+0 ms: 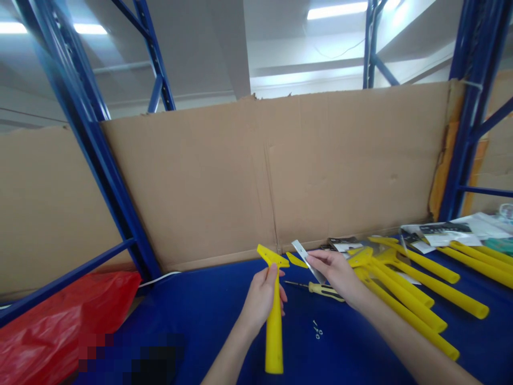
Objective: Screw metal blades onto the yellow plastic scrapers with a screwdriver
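Observation:
My left hand [263, 293] is wrapped round the upper part of a yellow scraper handle [274, 337], whose wide slanted head points up and away from me. Between the thumb and fingers of my right hand [331, 270] is a flat silver scraper blade [301, 251], held to the right of that head and apart from it. Behind, on the blue surface, lies a loose yellow head plate [295, 260]. Below the blade rests a screwdriver [320, 289] with a pale yellow handle. Several small screws and nuts [317, 330] lie nearer to me.
More yellow scraper handles [409, 302] lie in a pile on the right of the blue surface [216, 289]. Behind them are packaged items [444, 232]. A cardboard wall [200, 182] closes the back, between blue rack posts [460, 133]. Red plastic [80, 310] covers the left.

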`<action>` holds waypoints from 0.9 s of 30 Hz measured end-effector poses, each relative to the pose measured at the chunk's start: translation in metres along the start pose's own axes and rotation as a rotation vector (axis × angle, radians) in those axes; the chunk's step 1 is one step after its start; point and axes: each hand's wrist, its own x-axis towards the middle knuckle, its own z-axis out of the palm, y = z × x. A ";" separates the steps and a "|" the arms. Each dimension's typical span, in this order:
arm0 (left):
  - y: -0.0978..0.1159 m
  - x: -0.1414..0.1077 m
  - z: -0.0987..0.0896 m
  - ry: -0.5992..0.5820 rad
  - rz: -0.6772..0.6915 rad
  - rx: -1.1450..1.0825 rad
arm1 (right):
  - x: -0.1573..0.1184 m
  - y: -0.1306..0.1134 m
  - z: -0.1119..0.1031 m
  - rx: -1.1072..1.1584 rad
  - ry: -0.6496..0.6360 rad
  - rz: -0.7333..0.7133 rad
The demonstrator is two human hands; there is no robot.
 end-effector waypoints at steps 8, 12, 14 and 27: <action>-0.001 -0.012 0.010 -0.345 -0.055 -0.183 | 0.000 0.008 0.006 -0.076 -0.021 -0.130; -0.007 -0.012 0.011 -0.499 -0.089 -0.312 | 0.000 0.011 0.006 -0.124 -0.072 -0.175; -0.009 -0.012 0.013 -0.540 -0.093 -0.386 | -0.001 0.008 0.006 -0.113 -0.108 -0.144; -0.006 -0.007 0.016 -0.089 -0.036 -0.343 | -0.006 0.004 0.008 -0.288 -0.160 -0.225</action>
